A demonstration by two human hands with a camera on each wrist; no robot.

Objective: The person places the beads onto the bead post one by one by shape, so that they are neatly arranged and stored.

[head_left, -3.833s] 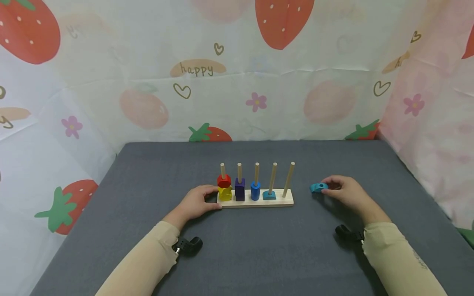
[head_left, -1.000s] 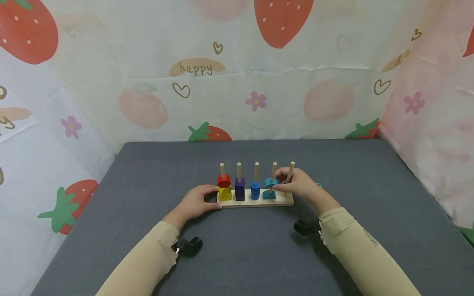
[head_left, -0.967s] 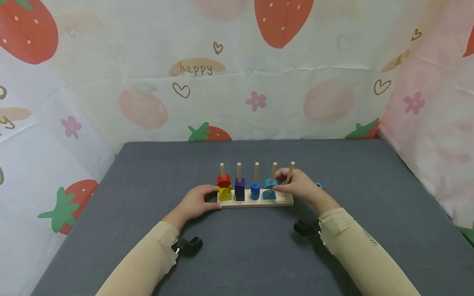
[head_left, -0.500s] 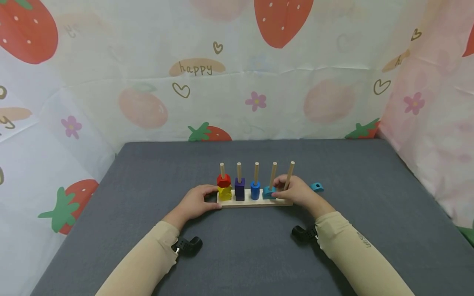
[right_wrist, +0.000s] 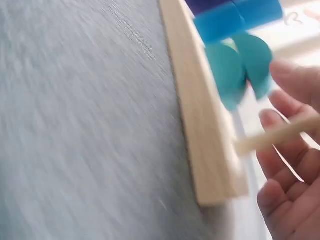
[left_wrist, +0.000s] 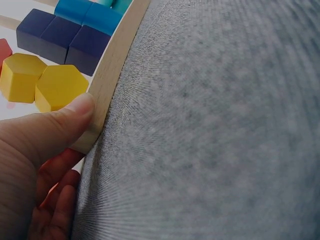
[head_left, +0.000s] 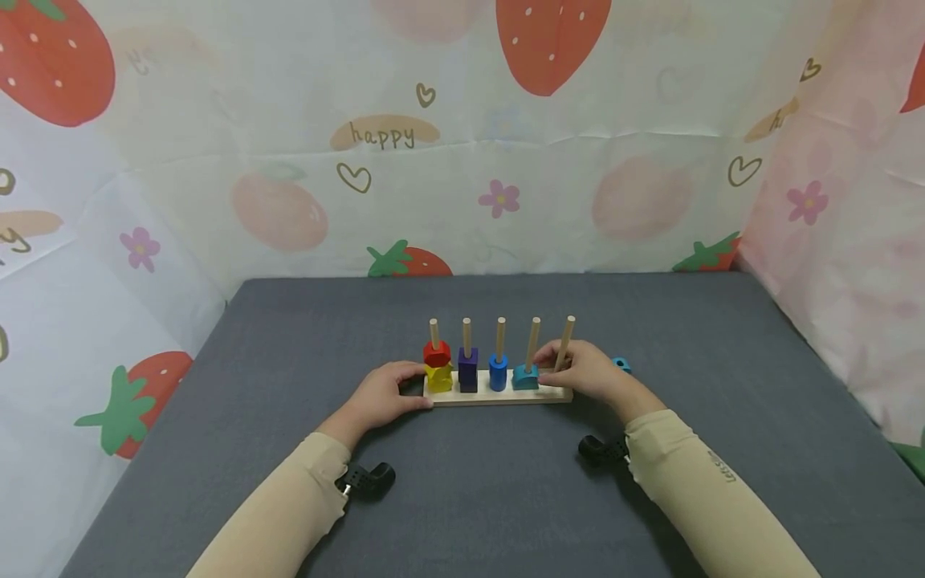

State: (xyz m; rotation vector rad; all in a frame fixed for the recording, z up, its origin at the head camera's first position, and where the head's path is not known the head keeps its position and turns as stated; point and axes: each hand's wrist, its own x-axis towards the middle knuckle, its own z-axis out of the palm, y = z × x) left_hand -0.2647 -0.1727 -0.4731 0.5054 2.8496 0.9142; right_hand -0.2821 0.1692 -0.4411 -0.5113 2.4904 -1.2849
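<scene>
My left hand [head_left: 383, 393] grips the left end of a wooden peg board [head_left: 499, 400], thumb on the front edge. Red blocks [head_left: 437, 353] sit over yellow blocks [head_left: 439, 379] on the first peg. Purple blocks [head_left: 468, 376] and blue blocks [head_left: 498, 374] fill the lower part of the second and third. On the fourth peg two teal rounded blocks [right_wrist: 225, 70] lie one on the other. Beside them is my right hand [head_left: 588, 373], its loosely bent fingers apart around the bare fifth peg [right_wrist: 275, 136], pinching nothing; its thumb is close to the upper teal block.
Another teal block [head_left: 621, 364] lies on the table, partly hidden behind my right hand. The dark grey tabletop [head_left: 462, 498] spreads around the board. A strawberry-printed cloth [head_left: 549, 201] hangs behind the far edge.
My right hand has carried a teal block from the right to the fourth peg, lowered it onto the one below and let go, then eased slightly right. My left hand has stayed still.
</scene>
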